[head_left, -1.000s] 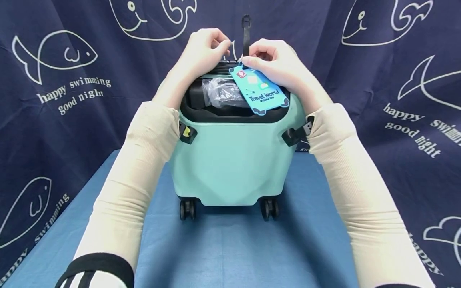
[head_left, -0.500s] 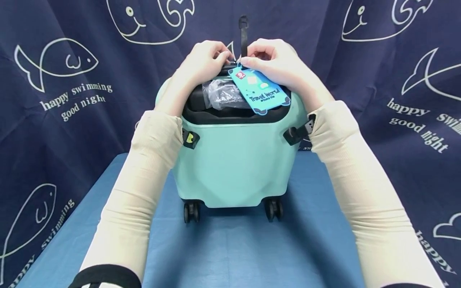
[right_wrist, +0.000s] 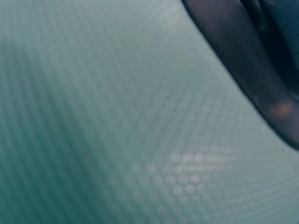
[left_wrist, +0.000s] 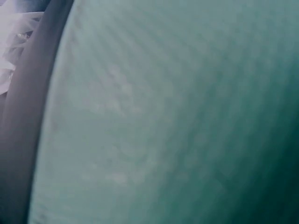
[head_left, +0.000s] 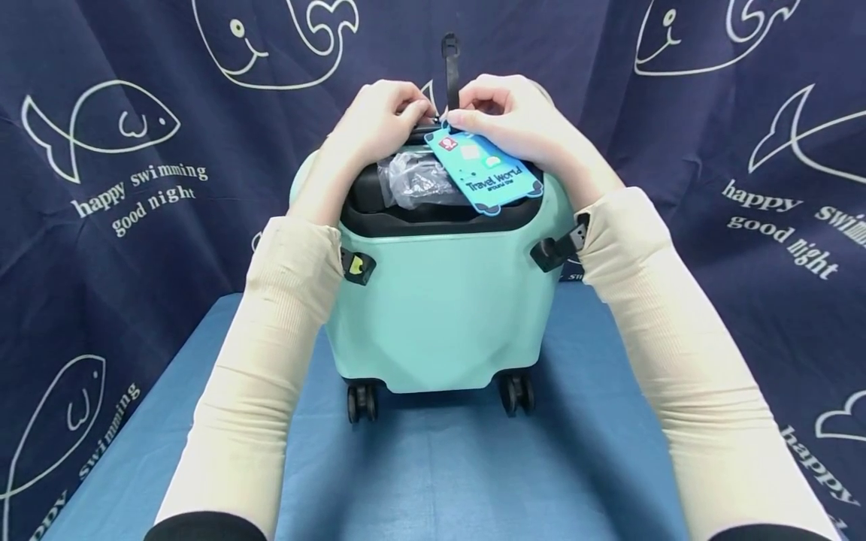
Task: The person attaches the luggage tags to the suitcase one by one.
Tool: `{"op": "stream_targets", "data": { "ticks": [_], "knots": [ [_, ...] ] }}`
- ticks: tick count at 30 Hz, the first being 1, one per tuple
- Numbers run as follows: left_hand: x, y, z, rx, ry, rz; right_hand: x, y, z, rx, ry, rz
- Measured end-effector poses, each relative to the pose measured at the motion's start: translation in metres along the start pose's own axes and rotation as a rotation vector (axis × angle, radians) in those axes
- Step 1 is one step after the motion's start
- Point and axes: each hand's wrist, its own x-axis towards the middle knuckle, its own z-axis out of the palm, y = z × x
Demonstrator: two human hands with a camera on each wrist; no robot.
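A mint-green suitcase (head_left: 440, 308) stands upright on its wheels, with a black recessed top. My right hand (head_left: 510, 113) pinches the strap end of a blue luggage tag (head_left: 483, 173) lettered "Travel World", which hangs over the suitcase's top edge. From beside the right fingertips a black strap (head_left: 451, 79) with a buckle end sticks straight up. My left hand (head_left: 389, 116) has curled fingers, its tips right at the black carry handle (head_left: 422, 135) close to the tag's loop; what lies between those fingertips is hidden. Both wrist views show mostly the green shell (left_wrist: 140, 116).
Crumpled clear plastic wrap (head_left: 419, 179) covers a part in the recessed top. Beneath the suitcase lies a blue cloth (head_left: 433, 466). A dark blue curtain (head_left: 122, 248) with fish drawings hangs behind and to both sides.
My left hand has come down towards the handle and the tag's loop. The right hand keeps its pinch, and the upright black strap has shifted slightly left in view.
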Motion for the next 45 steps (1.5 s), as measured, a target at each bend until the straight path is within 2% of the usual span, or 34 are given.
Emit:
{"op": "stream_targets", "data": {
  "ticks": [12, 16, 19, 27, 34, 41, 45],
  "knots": [
    [-0.0021, -0.0005, 0.0011, 0.014, 0.093, 0.039, 0.0000, -0.0003, 0.0003, 0.027, 0.000, -0.007],
    [-0.0025, -0.0003, 0.0020, 0.022, 0.097, 0.039, -0.0004, 0.0000, 0.0007, 0.039, -0.001, -0.007],
    [-0.0025, -0.0003, 0.0018, 0.026, 0.084, 0.051, -0.0003, -0.0002, 0.0009, 0.051, 0.000, -0.015],
    [-0.0021, 0.0004, -0.0002, 0.005, 0.000, 0.100, -0.0002, 0.0003, 0.0007, 0.090, -0.010, -0.019],
    [-0.0034, -0.0018, 0.0003, -0.003, -0.008, 0.122, 0.0001, -0.0009, 0.0015, 0.100, -0.016, -0.014],
    [-0.0041, -0.0023, -0.0007, -0.015, -0.017, 0.119, -0.0005, -0.0016, 0.0014, 0.093, -0.012, -0.017],
    [-0.0041, -0.0024, -0.0015, -0.068, -0.023, 0.107, -0.0009, -0.0015, 0.0015, 0.094, -0.013, -0.016]
  ]
}}
